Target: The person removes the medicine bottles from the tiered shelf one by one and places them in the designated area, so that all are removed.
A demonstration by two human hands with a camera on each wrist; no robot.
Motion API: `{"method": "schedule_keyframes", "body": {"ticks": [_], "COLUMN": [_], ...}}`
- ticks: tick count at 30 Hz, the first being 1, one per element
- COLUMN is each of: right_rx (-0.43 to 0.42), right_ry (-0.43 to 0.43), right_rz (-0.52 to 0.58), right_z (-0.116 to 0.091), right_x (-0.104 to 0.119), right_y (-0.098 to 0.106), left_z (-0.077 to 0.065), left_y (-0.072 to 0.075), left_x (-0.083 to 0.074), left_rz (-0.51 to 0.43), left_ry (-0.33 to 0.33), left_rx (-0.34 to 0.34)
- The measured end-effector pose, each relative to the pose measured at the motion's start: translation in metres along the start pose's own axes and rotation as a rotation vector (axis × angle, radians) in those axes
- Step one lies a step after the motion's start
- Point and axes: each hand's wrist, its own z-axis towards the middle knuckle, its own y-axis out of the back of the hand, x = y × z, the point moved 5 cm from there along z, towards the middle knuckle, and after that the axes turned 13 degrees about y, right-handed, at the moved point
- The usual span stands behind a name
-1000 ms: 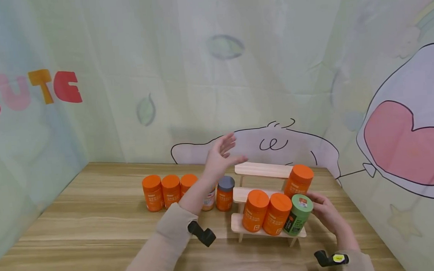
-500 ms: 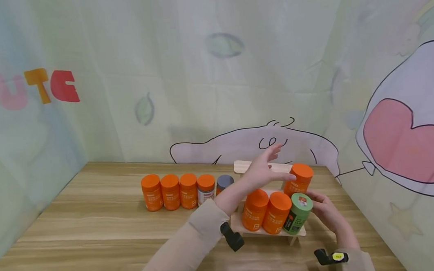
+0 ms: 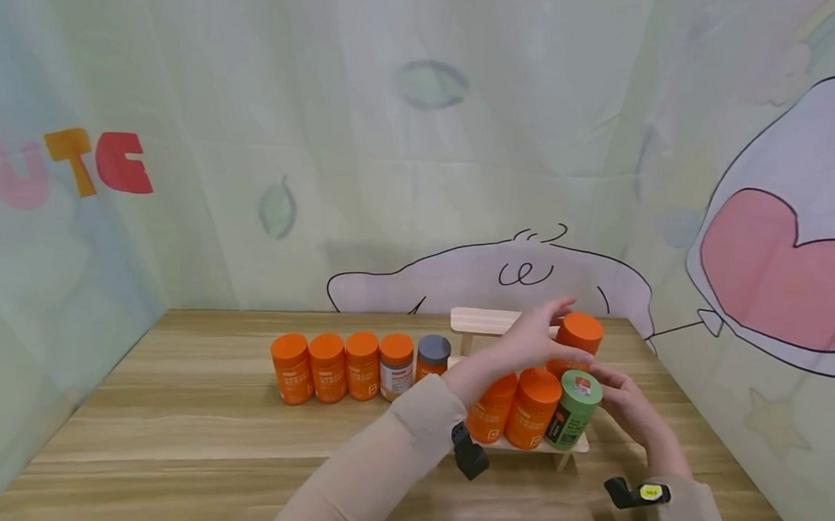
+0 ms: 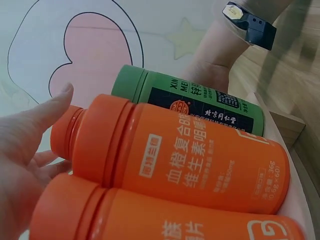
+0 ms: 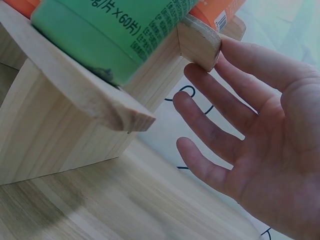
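The back orange jar [image 3: 581, 330] stands on the middle step [image 5: 200, 45] of the wooden rack [image 3: 486, 321], behind the green jar [image 3: 574, 413]. The left hand [image 3: 531, 339] has just come over from the left, so now the jar is between its spread thumb and fingers; touching, one can't tell. The right hand [image 3: 631, 408], fingers loose and apart, touches the step's end beside the jar.

Orange jar [image 3: 581, 332], dark-labelled green jar [image 3: 573, 411]
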Motion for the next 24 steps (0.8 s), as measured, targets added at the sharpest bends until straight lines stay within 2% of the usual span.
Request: {"method": "schedule_keyframes", "body": {"ticks": [4,10,16,24], "right_rx": [0.012,0.033,0.040,0.019], "right_ry": [0.018,0.034,0.042,-0.002], "right_rz": [0.009,0.004,0.020,-0.014], "right_z": [-0.0004,0.0012,0.0016,0.0009], "right_x": [0.0016,0.0014,0.0021,0.0020], "right_y": [-0.0006,-0.0012,-0.0014,-0.0008], "left_z": [0.0018,0.0018,0.0038,0.0000], "left_y": [-0.0047,-0.0060,-0.0063,0.0008], "left_x": [-0.0007,-0.0017,-0.0018,0.0010], "left_rz": [0.001,-0.020,-0.029,-0.020], "left_ry": [0.006,0.033,0.067,0.061], "left_rx": [0.013,-0.014,-0.060,-0.128]}}
